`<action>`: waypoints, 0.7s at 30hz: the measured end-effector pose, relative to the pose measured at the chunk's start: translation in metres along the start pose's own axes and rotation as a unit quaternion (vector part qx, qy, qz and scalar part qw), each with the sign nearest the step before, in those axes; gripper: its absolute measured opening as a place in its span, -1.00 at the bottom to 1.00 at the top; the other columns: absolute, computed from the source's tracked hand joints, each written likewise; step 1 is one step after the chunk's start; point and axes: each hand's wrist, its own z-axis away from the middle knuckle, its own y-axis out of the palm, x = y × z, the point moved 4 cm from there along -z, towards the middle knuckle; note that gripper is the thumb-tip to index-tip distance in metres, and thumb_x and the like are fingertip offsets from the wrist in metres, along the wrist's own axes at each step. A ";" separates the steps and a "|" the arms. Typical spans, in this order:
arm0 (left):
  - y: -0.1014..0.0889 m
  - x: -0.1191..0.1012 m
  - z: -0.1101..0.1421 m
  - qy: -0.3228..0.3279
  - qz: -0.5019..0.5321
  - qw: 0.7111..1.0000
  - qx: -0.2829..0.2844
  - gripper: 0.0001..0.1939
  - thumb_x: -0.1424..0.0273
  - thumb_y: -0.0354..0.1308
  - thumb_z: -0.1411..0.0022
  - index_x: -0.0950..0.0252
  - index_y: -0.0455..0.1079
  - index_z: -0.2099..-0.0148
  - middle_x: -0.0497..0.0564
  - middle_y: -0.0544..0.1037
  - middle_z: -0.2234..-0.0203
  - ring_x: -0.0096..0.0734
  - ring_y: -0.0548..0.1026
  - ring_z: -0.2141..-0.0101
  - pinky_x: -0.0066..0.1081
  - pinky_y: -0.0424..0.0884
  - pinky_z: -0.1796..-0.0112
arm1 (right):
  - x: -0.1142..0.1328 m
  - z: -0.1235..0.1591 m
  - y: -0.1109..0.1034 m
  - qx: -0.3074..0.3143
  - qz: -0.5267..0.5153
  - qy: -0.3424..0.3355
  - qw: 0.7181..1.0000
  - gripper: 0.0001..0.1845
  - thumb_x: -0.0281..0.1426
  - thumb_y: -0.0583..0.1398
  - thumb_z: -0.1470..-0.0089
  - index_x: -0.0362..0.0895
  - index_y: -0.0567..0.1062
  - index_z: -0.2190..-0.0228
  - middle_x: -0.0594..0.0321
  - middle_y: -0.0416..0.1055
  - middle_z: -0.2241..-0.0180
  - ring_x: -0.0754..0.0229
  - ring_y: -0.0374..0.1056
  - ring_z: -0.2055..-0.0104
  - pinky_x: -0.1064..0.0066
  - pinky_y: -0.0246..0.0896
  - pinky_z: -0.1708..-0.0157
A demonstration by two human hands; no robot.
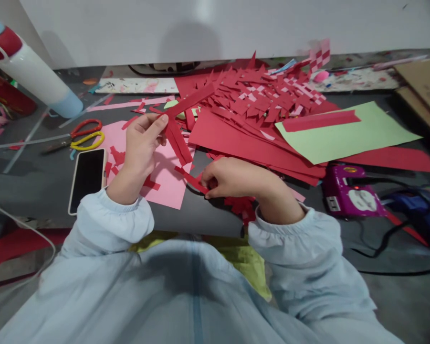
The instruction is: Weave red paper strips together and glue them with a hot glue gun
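Observation:
Between thumb and fingers my left hand (145, 141) pinches a folded red paper strip (189, 101), whose two arms spread in a V to the right. Lower and to the right, my right hand (232, 177) is closed at the fingertips on a red paper piece (196, 182) near the table's front edge. A pink paper sheet (164, 191) with red scraps lies under and beside my left hand. Beyond my hands is a heap of red and pink woven paper pieces (265, 93), behind large red paper sheets (229, 143).
To the left lie scissors (82, 136) with red and yellow handles, a phone (88, 179) and a white bottle (36, 71). On the right are a green sheet (347, 141), a purple device (354, 193) with cables, a blue tool (418, 205) and a cardboard box (422, 86).

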 end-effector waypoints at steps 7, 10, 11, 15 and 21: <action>0.000 -0.008 0.004 0.127 -0.113 0.985 -0.015 -0.56 -0.06 0.33 -0.02 0.23 0.44 0.37 -0.13 0.45 0.57 -0.63 0.38 0.61 -0.54 0.35 0.60 | -0.008 0.007 -0.017 -0.175 -0.122 -0.093 0.973 -0.81 -0.29 0.24 -0.06 -0.18 0.48 0.45 0.16 0.45 0.33 0.23 0.29 0.34 0.38 0.11 0.32; -0.003 -0.011 0.005 0.169 -0.159 0.972 -0.028 -0.58 -0.05 0.30 -0.07 0.22 0.44 0.35 -0.13 0.43 0.57 -0.60 0.39 0.59 -0.53 0.35 0.59 | -0.017 0.006 -0.020 -0.260 -0.174 -0.061 0.948 -0.83 -0.29 0.24 -0.05 -0.16 0.49 0.44 0.21 0.46 0.41 0.23 0.29 0.38 0.36 0.13 0.34; -0.004 -0.012 0.005 0.180 -0.176 0.967 -0.035 -0.59 -0.04 0.30 -0.08 0.22 0.44 0.35 -0.12 0.44 0.56 -0.59 0.40 0.58 -0.52 0.36 0.58 | -0.020 0.005 -0.020 -0.287 -0.196 -0.048 0.937 -0.84 -0.30 0.25 -0.03 -0.15 0.49 0.44 0.24 0.46 0.43 0.24 0.29 0.40 0.35 0.14 0.35; -0.006 -0.017 0.007 0.223 -0.232 0.945 -0.054 -0.62 -0.01 0.27 -0.14 0.22 0.46 0.34 -0.08 0.49 0.51 -0.54 0.43 0.52 -0.47 0.39 0.52 | -0.034 0.004 -0.020 -0.391 -0.311 0.006 0.866 -0.61 -0.35 0.32 0.08 -0.10 0.43 0.16 0.37 0.40 0.51 0.24 0.33 0.47 0.34 0.21 0.39; -0.003 -0.017 0.010 0.225 -0.261 0.937 -0.054 -0.67 0.05 0.28 -0.16 0.22 0.47 0.33 -0.07 0.54 0.48 -0.53 0.44 0.50 -0.47 0.41 0.48 | -0.039 0.006 -0.027 -0.469 -0.387 -0.036 0.793 -0.75 -0.36 0.31 0.07 -0.03 0.43 0.28 0.40 0.40 0.50 0.27 0.37 0.45 0.33 0.33 0.35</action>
